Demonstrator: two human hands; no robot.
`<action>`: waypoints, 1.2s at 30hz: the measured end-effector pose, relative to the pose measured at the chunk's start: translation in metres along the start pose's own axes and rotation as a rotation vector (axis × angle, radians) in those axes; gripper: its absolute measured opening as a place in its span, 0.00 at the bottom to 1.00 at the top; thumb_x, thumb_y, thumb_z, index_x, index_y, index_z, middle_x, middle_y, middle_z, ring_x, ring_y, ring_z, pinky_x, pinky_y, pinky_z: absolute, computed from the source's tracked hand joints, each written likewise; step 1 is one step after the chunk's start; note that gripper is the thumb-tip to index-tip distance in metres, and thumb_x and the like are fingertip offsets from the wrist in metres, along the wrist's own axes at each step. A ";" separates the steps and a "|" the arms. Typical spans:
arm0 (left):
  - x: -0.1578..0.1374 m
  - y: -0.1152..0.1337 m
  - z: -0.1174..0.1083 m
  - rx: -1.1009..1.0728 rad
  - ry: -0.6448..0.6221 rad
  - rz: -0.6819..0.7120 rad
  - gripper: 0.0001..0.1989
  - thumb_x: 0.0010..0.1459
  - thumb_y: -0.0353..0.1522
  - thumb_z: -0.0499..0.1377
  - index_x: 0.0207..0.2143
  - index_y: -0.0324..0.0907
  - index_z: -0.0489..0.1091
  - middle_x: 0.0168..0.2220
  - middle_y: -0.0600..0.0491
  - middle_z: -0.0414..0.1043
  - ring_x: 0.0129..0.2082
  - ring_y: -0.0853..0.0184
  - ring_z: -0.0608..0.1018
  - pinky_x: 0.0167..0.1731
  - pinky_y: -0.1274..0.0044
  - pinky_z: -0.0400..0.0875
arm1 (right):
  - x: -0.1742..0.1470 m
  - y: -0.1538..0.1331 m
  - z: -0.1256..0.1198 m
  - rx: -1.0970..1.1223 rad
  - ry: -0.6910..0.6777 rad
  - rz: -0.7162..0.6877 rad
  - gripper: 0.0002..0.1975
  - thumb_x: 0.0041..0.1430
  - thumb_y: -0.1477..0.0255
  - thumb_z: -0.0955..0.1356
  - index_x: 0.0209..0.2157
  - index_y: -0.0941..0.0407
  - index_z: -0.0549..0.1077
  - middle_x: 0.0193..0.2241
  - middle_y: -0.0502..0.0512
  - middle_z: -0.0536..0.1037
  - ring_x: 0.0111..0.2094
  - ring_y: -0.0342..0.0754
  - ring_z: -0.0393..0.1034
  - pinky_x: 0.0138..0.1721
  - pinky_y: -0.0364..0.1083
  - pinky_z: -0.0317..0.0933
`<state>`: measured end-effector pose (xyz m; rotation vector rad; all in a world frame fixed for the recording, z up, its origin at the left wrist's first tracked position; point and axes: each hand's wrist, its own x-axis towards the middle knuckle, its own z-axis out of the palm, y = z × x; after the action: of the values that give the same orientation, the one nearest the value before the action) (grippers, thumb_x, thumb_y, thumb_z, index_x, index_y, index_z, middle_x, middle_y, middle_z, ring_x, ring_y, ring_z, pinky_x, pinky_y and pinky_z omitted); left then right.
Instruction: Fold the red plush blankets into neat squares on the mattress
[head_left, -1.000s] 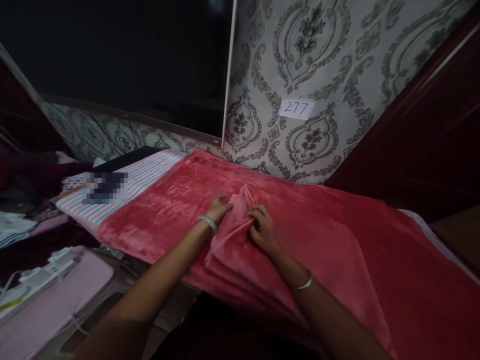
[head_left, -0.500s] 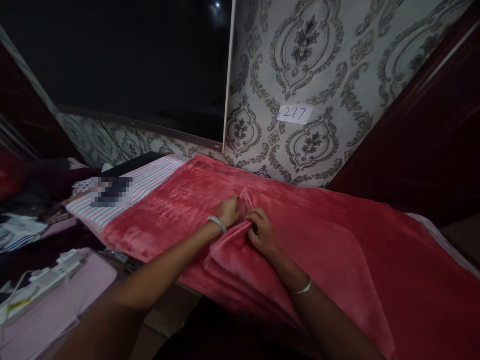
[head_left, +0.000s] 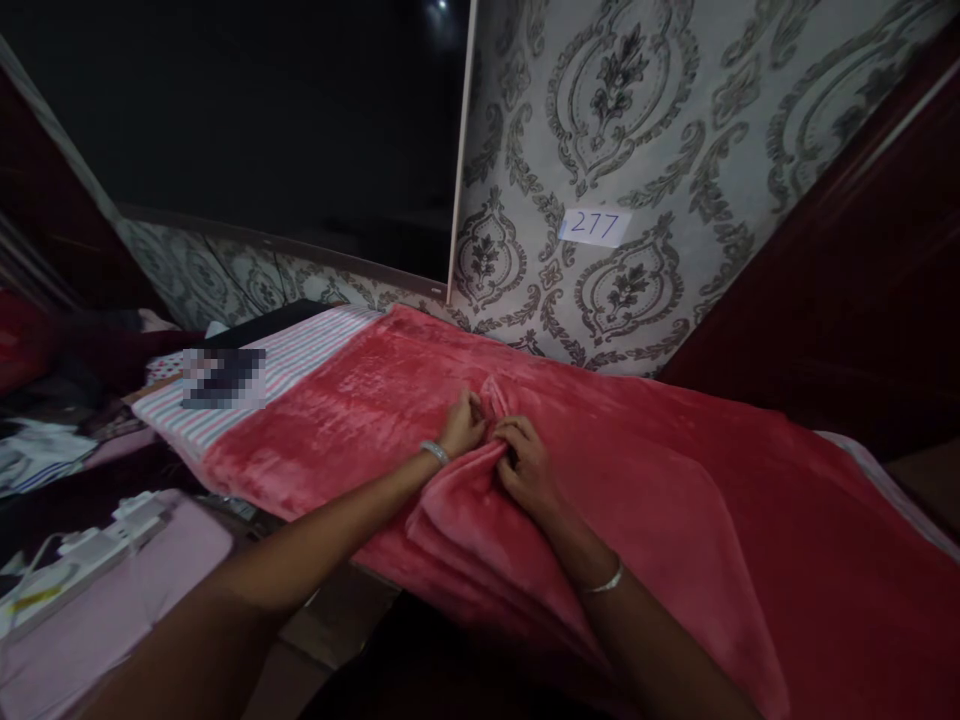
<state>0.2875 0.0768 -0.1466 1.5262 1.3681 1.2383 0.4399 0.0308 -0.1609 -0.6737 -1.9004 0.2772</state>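
A plush red blanket [head_left: 630, 500] is spread over a long surface, its near part doubled over in layers. At the middle, my left hand [head_left: 463, 425] has its fingers closed on a bunched fold of the blanket; a bracelet circles that wrist. Just to the right, my right hand [head_left: 523, 462] pinches the same gathered fold, with a thin bangle further down the arm. The gathered cloth rises to a small peak between and beyond the two hands. Part of the left fingertips is hidden.
Left of the blanket lies a striped cloth [head_left: 300, 355] with a blurred item on it. A white power strip [head_left: 90, 550] rests on a pink surface [head_left: 202, 530] at lower left, near piled clothes [head_left: 45, 450]. A large dark screen [head_left: 262, 130] and patterned wall [head_left: 525, 270] stand behind.
The view has shifted very slightly. My left hand has edged a little to the right, and both hands stay on the gathered fold.
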 end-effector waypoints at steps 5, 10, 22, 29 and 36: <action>-0.008 0.004 -0.001 0.218 -0.088 0.086 0.11 0.50 0.26 0.66 0.33 0.45 0.68 0.39 0.54 0.68 0.35 0.67 0.71 0.39 0.75 0.67 | -0.002 -0.004 0.000 -0.045 0.050 0.007 0.19 0.48 0.83 0.63 0.41 0.52 0.73 0.41 0.56 0.73 0.44 0.53 0.70 0.47 0.52 0.69; -0.008 0.010 -0.001 0.548 -0.198 0.178 0.06 0.62 0.29 0.59 0.42 0.43 0.70 0.48 0.48 0.68 0.41 0.62 0.74 0.40 0.73 0.66 | -0.003 -0.006 -0.001 -0.087 0.077 -0.031 0.19 0.50 0.83 0.63 0.41 0.52 0.72 0.40 0.56 0.73 0.44 0.52 0.71 0.46 0.52 0.69; -0.001 0.006 0.002 0.533 -0.349 0.301 0.04 0.58 0.25 0.63 0.31 0.40 0.73 0.39 0.47 0.74 0.46 0.56 0.74 0.44 0.69 0.66 | -0.005 -0.003 0.000 -0.083 0.047 -0.037 0.19 0.51 0.83 0.63 0.42 0.51 0.72 0.43 0.57 0.73 0.46 0.53 0.71 0.48 0.53 0.69; -0.010 -0.001 -0.033 0.236 -0.384 0.297 0.09 0.58 0.26 0.60 0.37 0.45 0.79 0.44 0.49 0.81 0.51 0.60 0.78 0.57 0.70 0.68 | -0.005 -0.003 -0.001 -0.080 0.006 -0.042 0.21 0.50 0.84 0.63 0.44 0.51 0.72 0.44 0.58 0.74 0.47 0.53 0.71 0.48 0.53 0.70; -0.069 0.000 -0.081 0.097 -0.465 0.359 0.12 0.61 0.37 0.61 0.46 0.50 0.82 0.52 0.46 0.80 0.55 0.56 0.77 0.62 0.64 0.63 | -0.005 -0.005 -0.001 -0.090 -0.031 -0.045 0.21 0.50 0.84 0.62 0.43 0.52 0.72 0.43 0.57 0.74 0.45 0.52 0.71 0.47 0.52 0.70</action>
<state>0.2120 0.0022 -0.1378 2.0372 0.8852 0.9381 0.4404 0.0234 -0.1616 -0.6891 -1.9642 0.1745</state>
